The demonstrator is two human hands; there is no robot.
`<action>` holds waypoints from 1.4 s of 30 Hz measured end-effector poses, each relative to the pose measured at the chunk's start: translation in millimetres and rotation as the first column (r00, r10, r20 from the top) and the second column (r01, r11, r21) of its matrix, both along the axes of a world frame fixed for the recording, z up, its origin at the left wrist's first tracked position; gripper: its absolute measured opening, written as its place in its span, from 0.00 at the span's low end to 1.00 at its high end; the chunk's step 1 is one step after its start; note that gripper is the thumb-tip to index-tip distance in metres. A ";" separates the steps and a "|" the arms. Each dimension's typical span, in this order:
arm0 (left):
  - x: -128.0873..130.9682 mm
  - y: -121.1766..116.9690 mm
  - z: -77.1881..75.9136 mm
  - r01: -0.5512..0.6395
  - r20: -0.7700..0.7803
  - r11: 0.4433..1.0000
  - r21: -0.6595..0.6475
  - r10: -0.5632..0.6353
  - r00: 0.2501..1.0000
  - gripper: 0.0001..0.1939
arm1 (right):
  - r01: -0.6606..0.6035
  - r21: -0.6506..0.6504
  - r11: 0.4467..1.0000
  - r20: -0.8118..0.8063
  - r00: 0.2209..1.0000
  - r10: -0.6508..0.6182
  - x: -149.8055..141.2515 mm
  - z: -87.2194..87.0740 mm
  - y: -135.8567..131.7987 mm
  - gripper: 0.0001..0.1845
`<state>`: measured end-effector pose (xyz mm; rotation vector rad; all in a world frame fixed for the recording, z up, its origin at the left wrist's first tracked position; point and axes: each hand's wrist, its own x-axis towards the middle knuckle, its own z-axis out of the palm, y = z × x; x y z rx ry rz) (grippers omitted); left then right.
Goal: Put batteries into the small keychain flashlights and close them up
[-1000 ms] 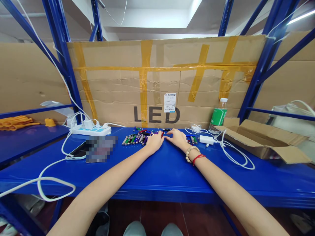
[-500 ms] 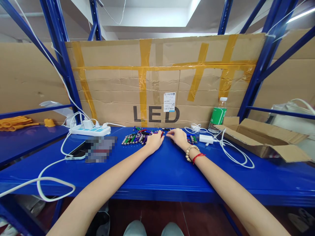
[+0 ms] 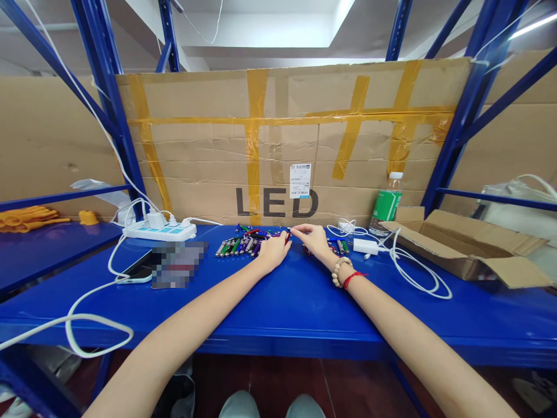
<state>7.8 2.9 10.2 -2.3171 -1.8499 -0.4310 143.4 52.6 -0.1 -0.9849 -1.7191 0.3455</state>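
Note:
My left hand [image 3: 274, 251] is closed round a small red metallic tube [image 3: 288, 237], whose end shows past the fingertips. Just to its right, my right hand [image 3: 311, 238] has thumb and forefinger pinched near that end; whatever is between them is too small to make out. On the left, beside my left hand, lies a group of small metallic tubes [image 3: 237, 247] in silver, green, blue and purple. More such tubes [image 3: 342, 247] lie to the right, partly hidden behind my right hand and wrist.
A phone [image 3: 139, 264] and a blurred flat item [image 3: 179, 267] lie left, below a white power strip [image 3: 169, 231]. On the right are a white charger [image 3: 365, 247] with a looped cable, a green-labelled bottle [image 3: 386, 203] and an open cardboard box [image 3: 461, 247]. Taped cardboard [image 3: 209, 162] stands behind.
My right hand has shifted slightly left, its pinched fingertips coming closer to the red tube's end. More of the tubes behind the right wrist now show. My left hand stays almost still.

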 end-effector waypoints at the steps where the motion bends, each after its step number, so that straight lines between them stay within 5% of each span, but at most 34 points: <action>1: 0.0 -0.1 0.0 0.002 0.001 1.000 0.001 -0.002 1.000 0.15 | -0.007 -0.001 1.000 -0.007 1.000 0.007 -0.2 0.3 -0.4 0.13; 14: 0.4 -2.0 2.3 -0.004 -0.001 1.000 -0.023 0.004 1.000 0.16 | 0.069 -0.011 0.998 0.132 0.989 -0.067 -4.4 7.0 -11.3 0.17; 19: 1.2 -2.9 2.9 -0.014 -0.007 1.000 -0.021 0.014 1.000 0.16 | 0.234 -0.041 0.971 0.217 0.951 -0.220 2.5 9.4 -12.1 0.22; 26: 1.2 -1.6 1.5 -0.028 -0.013 1.000 -0.010 0.028 1.000 0.17 | 0.520 -0.079 0.851 0.420 0.791 -0.445 30.7 18.6 -11.1 0.16; 36: 1.0 -2.2 2.1 -0.027 -0.015 1.000 -0.015 0.026 1.000 0.18 | 0.647 -0.112 0.754 0.670 0.610 -0.424 45.2 32.3 -16.6 0.12; 42: 1.0 -2.2 2.3 -0.026 -0.017 1.000 -0.014 0.026 1.000 0.17 | 0.605 -0.099 0.790 0.690 0.614 -0.384 42.4 31.5 -17.4 0.13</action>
